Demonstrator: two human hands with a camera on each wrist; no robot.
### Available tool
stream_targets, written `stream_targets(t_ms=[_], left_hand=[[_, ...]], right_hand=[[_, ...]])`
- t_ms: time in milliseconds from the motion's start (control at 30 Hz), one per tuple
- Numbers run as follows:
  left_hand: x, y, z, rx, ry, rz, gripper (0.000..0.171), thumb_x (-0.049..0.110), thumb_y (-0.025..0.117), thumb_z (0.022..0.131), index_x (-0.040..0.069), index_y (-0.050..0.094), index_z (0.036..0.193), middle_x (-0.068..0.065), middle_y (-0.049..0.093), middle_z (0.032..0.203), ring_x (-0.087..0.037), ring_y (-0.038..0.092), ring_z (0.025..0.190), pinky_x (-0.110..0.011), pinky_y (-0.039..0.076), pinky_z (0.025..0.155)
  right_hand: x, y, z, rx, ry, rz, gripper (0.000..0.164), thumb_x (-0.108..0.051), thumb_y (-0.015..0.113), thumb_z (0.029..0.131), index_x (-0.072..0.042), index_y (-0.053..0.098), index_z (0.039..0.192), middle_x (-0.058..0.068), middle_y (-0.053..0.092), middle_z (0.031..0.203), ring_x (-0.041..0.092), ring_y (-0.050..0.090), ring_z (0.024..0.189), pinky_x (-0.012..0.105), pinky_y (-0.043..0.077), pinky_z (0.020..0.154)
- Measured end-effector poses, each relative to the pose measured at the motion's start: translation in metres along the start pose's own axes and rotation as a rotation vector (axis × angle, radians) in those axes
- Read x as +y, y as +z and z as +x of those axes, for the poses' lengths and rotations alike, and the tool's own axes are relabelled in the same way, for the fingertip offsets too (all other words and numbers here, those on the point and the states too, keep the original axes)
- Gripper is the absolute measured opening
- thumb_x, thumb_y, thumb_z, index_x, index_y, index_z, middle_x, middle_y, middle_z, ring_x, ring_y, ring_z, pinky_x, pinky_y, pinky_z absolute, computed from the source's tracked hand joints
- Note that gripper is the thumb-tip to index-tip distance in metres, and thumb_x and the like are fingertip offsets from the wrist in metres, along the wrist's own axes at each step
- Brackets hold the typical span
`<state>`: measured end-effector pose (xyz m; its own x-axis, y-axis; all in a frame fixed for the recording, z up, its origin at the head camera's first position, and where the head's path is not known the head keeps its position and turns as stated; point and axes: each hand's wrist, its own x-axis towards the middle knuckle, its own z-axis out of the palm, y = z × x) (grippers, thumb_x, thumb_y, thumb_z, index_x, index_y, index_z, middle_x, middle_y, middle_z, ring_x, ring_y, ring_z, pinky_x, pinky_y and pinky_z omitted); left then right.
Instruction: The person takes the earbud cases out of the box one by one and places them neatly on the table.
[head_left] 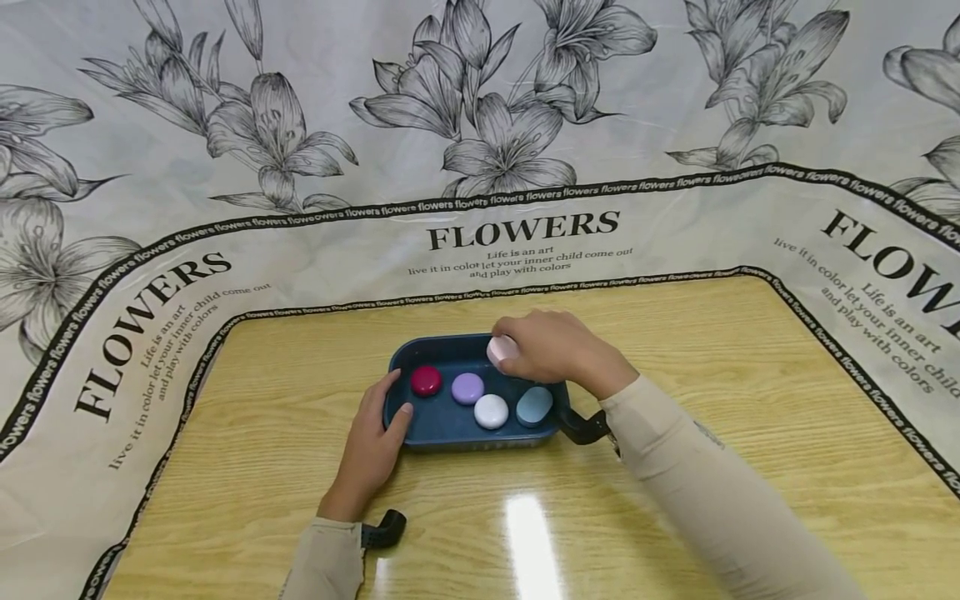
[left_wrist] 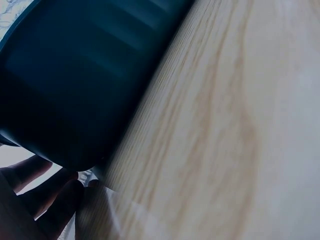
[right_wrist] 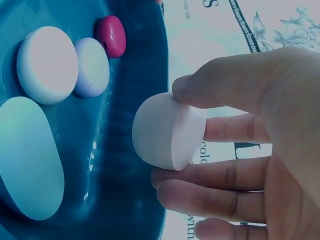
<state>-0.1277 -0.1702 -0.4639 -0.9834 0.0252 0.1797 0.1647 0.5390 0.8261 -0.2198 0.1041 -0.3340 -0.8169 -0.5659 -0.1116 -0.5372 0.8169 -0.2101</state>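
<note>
A dark blue tray (head_left: 442,435) with raised walls stands on the table, and my left hand (head_left: 372,433) grips its left end, thumb over the rim. In the left wrist view, fingers (left_wrist: 60,200) of that hand lie by the tray's lower corner. My right hand (head_left: 558,350) pinches a pale pink rounded block (right_wrist: 157,132) between thumb and fingers, above the tray's back right part. Inside the tray lie a glossy red disc (head_left: 426,381), a lilac disc (head_left: 468,388), a white disc (head_left: 491,412) and a blue oval piece (head_left: 535,407).
The wood-look table (head_left: 300,400) extends around the tray. Behind and at both sides hangs a white flower-printed cloth (head_left: 337,258). Black wrist mounts (head_left: 386,529) are strapped to both forearms; the right one sits close to the tray's right end.
</note>
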Motion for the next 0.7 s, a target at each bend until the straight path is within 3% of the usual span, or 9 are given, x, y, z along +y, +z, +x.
stream_targets(t_ms=[333, 700], left_hand=[[-0.001, 0.0, 0.0, 0.002, -0.001, 0.002, 0.052, 0.028, 0.052, 0.104, 0.016, 0.039, 0.153, -0.009, 0.039, 0.154, -0.027, 0.034, 0.144, -0.052, 0.026, 0.117], [0.0, 0.0, 0.0, 0.005, 0.003, -0.002, 0.051, 0.027, 0.053, 0.104, 0.017, 0.039, 0.153, -0.009, 0.039, 0.154, -0.027, 0.035, 0.143, -0.052, 0.027, 0.117]], right_hand=[[0.006, 0.006, -0.007, 0.089, 0.025, 0.096, 0.051, -0.04, 0.065, 0.092, -0.017, 0.059, 0.137, 0.004, 0.067, 0.1, 0.019, 0.059, 0.079, 0.037, 0.047, 0.064], [0.012, 0.016, -0.02, 0.213, 0.051, 0.231, 0.053, -0.042, 0.066, 0.092, -0.016, 0.059, 0.138, -0.004, 0.065, 0.088, 0.013, 0.058, 0.071, 0.034, 0.046, 0.06]])
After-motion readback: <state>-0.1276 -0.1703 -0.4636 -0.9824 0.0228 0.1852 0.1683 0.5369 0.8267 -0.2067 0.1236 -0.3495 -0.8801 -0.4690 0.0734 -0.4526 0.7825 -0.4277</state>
